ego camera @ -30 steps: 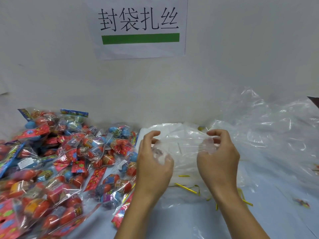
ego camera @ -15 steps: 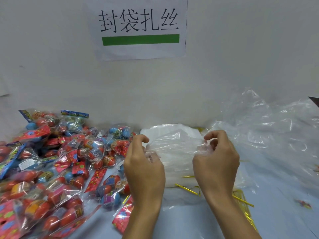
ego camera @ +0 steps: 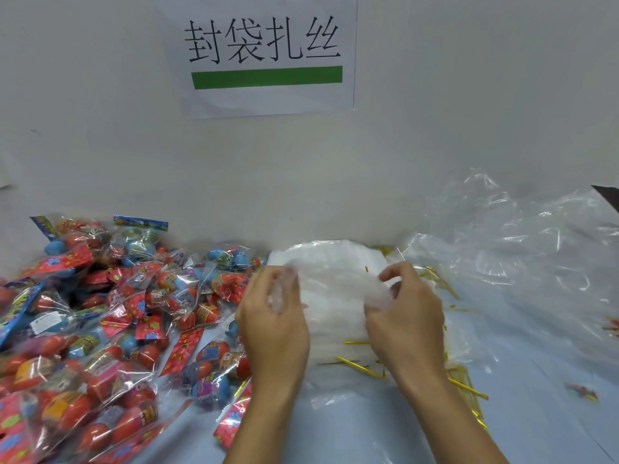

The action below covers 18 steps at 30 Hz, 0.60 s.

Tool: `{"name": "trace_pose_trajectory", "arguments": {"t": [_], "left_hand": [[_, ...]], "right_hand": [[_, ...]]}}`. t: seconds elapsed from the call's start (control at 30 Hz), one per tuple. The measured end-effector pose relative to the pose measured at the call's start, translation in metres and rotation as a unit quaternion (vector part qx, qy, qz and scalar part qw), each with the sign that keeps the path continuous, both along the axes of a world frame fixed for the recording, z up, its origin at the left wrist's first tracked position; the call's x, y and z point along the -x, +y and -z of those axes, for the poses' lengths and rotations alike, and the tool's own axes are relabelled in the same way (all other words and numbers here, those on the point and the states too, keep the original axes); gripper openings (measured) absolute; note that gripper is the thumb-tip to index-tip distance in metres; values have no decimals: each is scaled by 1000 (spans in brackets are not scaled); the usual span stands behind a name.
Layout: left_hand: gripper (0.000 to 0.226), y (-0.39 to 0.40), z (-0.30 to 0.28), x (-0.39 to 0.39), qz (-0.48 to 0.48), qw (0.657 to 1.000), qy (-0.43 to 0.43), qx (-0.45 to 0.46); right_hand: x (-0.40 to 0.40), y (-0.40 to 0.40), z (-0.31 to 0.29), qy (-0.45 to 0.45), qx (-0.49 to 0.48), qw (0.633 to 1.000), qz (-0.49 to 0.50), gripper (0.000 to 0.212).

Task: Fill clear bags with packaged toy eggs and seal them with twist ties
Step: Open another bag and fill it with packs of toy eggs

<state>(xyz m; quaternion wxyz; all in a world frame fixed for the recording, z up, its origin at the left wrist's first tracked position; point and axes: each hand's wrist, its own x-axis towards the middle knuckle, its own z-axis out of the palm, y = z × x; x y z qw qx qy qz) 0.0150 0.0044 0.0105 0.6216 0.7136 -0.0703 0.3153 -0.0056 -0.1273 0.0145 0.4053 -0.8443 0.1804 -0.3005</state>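
egg packs [ego camera: 110,316] red/blue, flower print | ties [ego camera: 358,366] yellow | bags [ego camera: 335,296] clear | sign [ego camera: 268,55] white w/ green bar

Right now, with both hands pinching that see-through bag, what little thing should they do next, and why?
Probably pull the thin clear plastic bag open at its mouth. The left hand and right hand each pinch one side of it above the flat white stack of bags, and nothing is inside yet. The packaged red and blue toy eggs wait beside the left hand.

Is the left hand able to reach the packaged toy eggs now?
Probably not at once: the left hand is busy gripping the clear bag. The packaged toy eggs lie uncovered just beside it.
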Motion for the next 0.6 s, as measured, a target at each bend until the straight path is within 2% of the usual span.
{"name": "trace_pose_trajectory", "arguments": {"t": [0.07,0.13,0.2,0.27,0.33,0.4,0.47,0.53,0.6], "left_hand": [[22,2,-3,0,1,1000,5,15],[14,0,-4,2,46,999,24,-6],[37,-3,-3,5,69,995,22,-64],[66,-5,-2,8,60,985,-30,-158],[79,-7,-1,12,30,959,-86,-267],[78,-10,-1,13,-23,924,-118,-363],[69,-13,-1,14,-79,903,-120,-405],[53,-11,-3,14,-140,905,-101,-390],[43,-6,-7,14,-189,922,-78,-330]], "right_hand": [[2,-7,-1,-4,-9,998,56,26],[2,-14,-2,14,-28,998,61,25],[3,-17,-3,21,-42,997,55,27],[4,-18,-4,10,-37,997,61,32],[3,-17,-4,-7,-18,998,63,40],[3,-14,-4,-41,1,999,33,45],[4,-8,-6,-80,36,994,-60,50],[5,-2,-7,-88,56,982,-156,56],[4,1,-6,-90,63,983,-150,61]]}}
